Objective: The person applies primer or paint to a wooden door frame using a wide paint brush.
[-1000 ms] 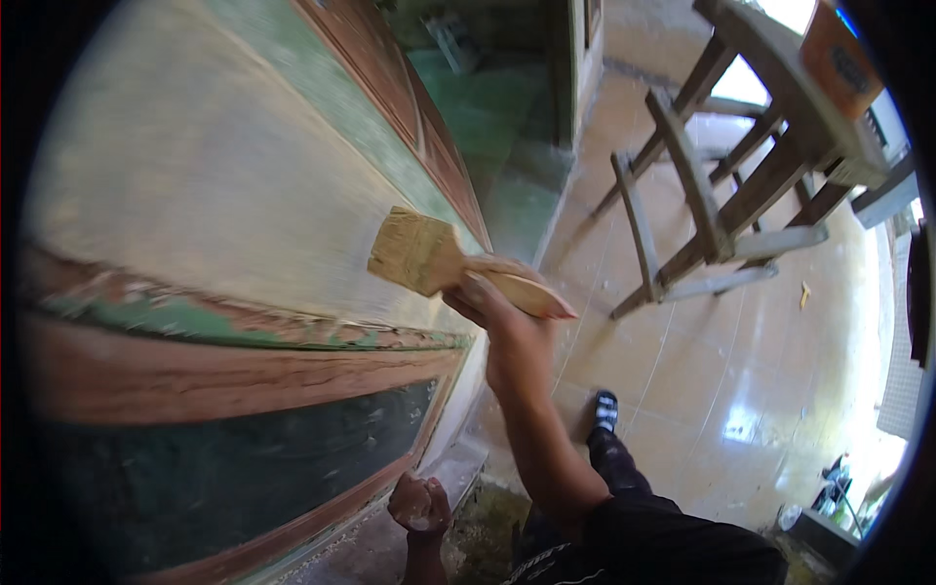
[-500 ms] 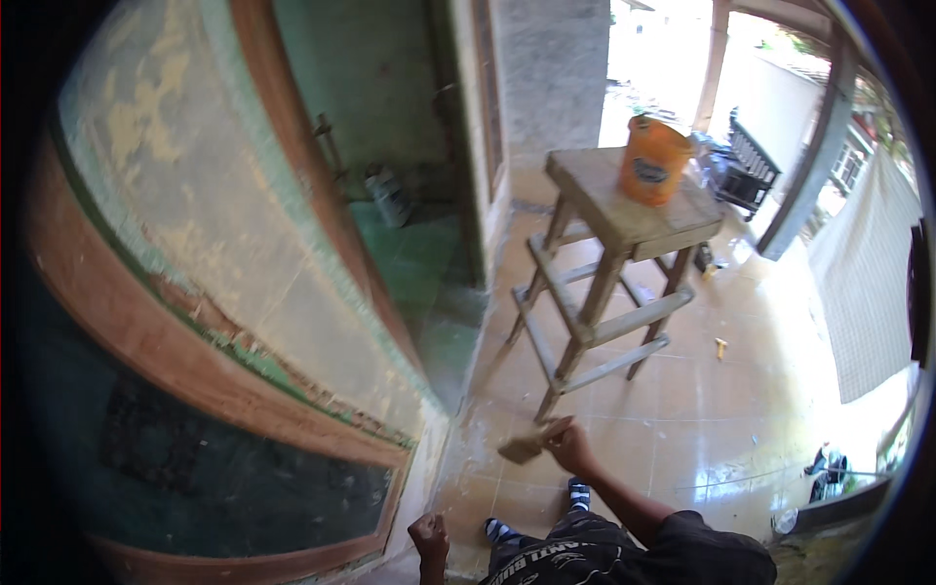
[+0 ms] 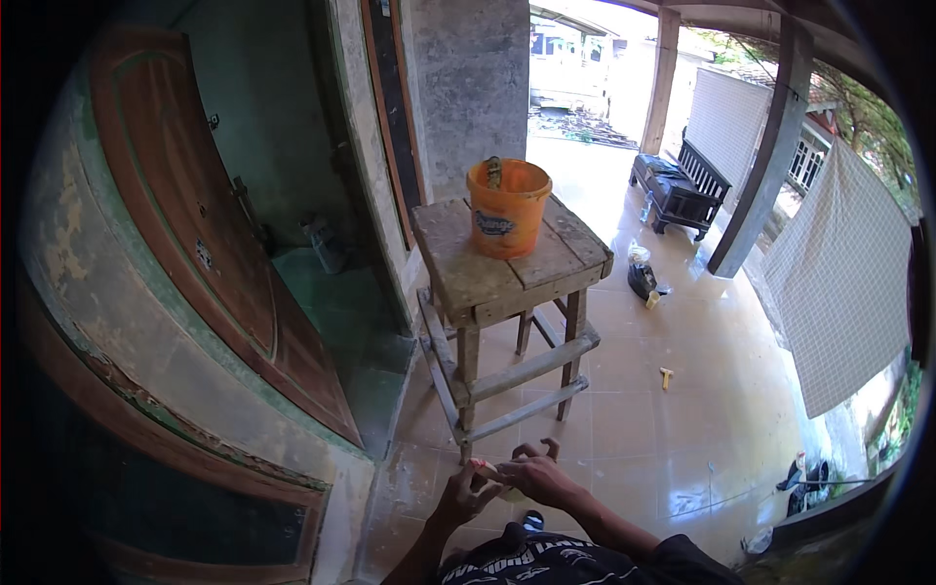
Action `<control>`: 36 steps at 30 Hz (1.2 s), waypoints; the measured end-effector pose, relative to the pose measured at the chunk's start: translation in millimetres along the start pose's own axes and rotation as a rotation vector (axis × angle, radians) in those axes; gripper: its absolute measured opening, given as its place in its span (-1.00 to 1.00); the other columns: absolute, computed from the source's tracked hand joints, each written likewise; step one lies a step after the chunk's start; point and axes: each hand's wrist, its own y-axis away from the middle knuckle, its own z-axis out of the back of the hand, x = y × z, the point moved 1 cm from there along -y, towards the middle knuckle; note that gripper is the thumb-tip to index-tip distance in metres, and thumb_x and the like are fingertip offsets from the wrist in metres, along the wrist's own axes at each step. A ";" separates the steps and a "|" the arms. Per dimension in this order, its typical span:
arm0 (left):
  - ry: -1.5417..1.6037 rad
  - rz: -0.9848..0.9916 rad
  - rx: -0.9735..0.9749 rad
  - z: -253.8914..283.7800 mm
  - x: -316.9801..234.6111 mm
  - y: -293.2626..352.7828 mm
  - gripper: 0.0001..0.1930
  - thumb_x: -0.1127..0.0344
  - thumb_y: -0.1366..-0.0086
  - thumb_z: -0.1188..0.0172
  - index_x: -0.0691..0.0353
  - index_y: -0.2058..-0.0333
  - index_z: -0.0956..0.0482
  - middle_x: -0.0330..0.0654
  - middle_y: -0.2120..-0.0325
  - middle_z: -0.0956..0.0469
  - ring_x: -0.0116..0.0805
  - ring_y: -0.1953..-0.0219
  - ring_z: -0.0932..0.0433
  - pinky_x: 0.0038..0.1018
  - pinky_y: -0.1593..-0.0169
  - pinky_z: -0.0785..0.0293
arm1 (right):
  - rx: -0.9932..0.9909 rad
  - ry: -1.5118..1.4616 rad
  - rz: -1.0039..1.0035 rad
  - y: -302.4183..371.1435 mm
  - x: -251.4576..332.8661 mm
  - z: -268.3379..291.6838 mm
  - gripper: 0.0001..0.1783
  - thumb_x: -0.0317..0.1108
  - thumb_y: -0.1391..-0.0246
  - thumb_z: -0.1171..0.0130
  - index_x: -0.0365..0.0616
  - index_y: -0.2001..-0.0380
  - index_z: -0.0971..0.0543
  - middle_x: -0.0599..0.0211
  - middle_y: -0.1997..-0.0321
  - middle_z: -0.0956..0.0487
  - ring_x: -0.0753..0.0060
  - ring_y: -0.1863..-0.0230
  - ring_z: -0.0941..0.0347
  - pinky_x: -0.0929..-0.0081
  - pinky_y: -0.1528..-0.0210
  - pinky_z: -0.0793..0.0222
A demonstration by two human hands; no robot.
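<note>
One dark, brown-framed pane (image 3: 185,502) at far left, low down. Above it, a peeling plaster wall (image 3: 127,283); then a brown panelled door (image 3: 195,214), open onto a dim, greenish room (image 3: 273,127). Lower middle: left hand (image 3: 464,497), with thumb and fingers closed round the red-tipped handle end of a paintbrush (image 3: 487,471), far end mostly hidden. Farther up, an orange bucket (image 3: 526,229) upright on a worn wooden stool (image 3: 536,292). Right hand (image 3: 546,480) just beside the left, at the paintbrush, one finger raised and bent; cannot tell whether gripping the handle or only touching. Farther right, on glossy floor tiles (image 3: 624,429), a black plastic bag (image 3: 642,281) and, nearer, a small yellow T-shaped tool (image 3: 666,377). Beyond, well apart from both hands, a black slatted bench (image 3: 673,198) near a grey post (image 3: 768,156). At far right, a pale checked cloth (image 3: 848,283), hanging.
</note>
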 end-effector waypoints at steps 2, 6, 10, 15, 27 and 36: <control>0.018 -0.175 -0.056 -29.0 -15.2 -27.5 -0.69 0.29 -0.09 -0.28 0.29 0.31 -0.36 -0.14 0.59 -0.42 -0.42 0.54 -0.43 -0.47 0.44 -0.35 | 0.019 0.031 0.026 -0.7 -22.6 30.6 -0.75 -0.24 -0.06 -0.02 0.10 0.18 -0.56 0.44 0.26 -0.58 0.34 0.00 -0.33 -0.10 -0.09 0.20; -0.064 -0.273 -0.175 -55.4 -26.7 -67.9 -0.73 0.36 -0.07 -0.28 0.28 0.33 -0.37 -0.07 0.49 -0.47 -0.25 0.49 -0.54 -0.45 0.45 -0.42 | -0.017 0.158 0.190 -13.7 -46.0 88.5 -0.75 -0.26 -0.02 -0.06 0.17 0.19 -0.56 0.53 0.27 -0.57 0.38 -0.04 -0.28 -0.07 -0.10 0.26; -0.088 -0.473 -0.386 -61.1 -62.1 -107.1 -0.78 0.36 -0.06 -0.28 0.27 0.33 -0.46 -0.08 0.52 -0.52 -0.24 0.47 -0.58 -0.44 0.44 -0.48 | -0.108 0.140 0.264 -35.1 -55.4 135.2 -0.73 -0.25 -0.02 -0.06 0.19 0.17 -0.56 0.57 0.28 -0.57 0.43 -0.04 -0.27 -0.04 -0.10 0.29; -0.162 -0.581 -0.507 -22.6 -102.6 -143.2 -0.75 0.32 -0.09 -0.26 0.31 0.30 -0.48 -0.19 0.52 -0.51 -0.50 0.52 -0.46 -0.57 0.44 -0.41 | -0.417 0.030 0.290 -72.9 -45.8 195.1 -0.74 -0.19 0.09 -0.23 0.18 0.23 -0.60 0.57 0.27 -0.56 0.47 0.02 -0.33 0.08 -0.12 0.26; 0.747 -0.530 -0.984 79.6 -185.7 -270.7 -0.80 0.19 -0.21 -0.02 0.17 0.47 -0.31 -0.38 0.63 -0.18 -0.62 0.61 -0.18 -0.70 0.56 -0.05 | -1.048 -0.175 0.117 -180.2 -154.9 302.3 -0.76 -0.46 0.18 -0.19 -0.19 0.33 -0.57 0.24 0.29 -0.57 0.22 0.12 -0.43 0.38 -0.03 -0.14; 0.438 -0.701 -1.112 128.7 -207.7 -378.0 -0.86 0.28 -0.23 -0.01 0.22 0.41 -0.33 -0.31 0.57 -0.23 -0.61 0.70 -0.13 -0.69 0.66 -0.04 | -0.840 -0.263 -0.018 -251.5 -221.9 300.1 -0.73 -0.47 0.15 -0.18 -0.20 0.27 -0.54 0.19 0.18 -0.54 0.20 0.06 -0.43 0.35 -0.06 -0.19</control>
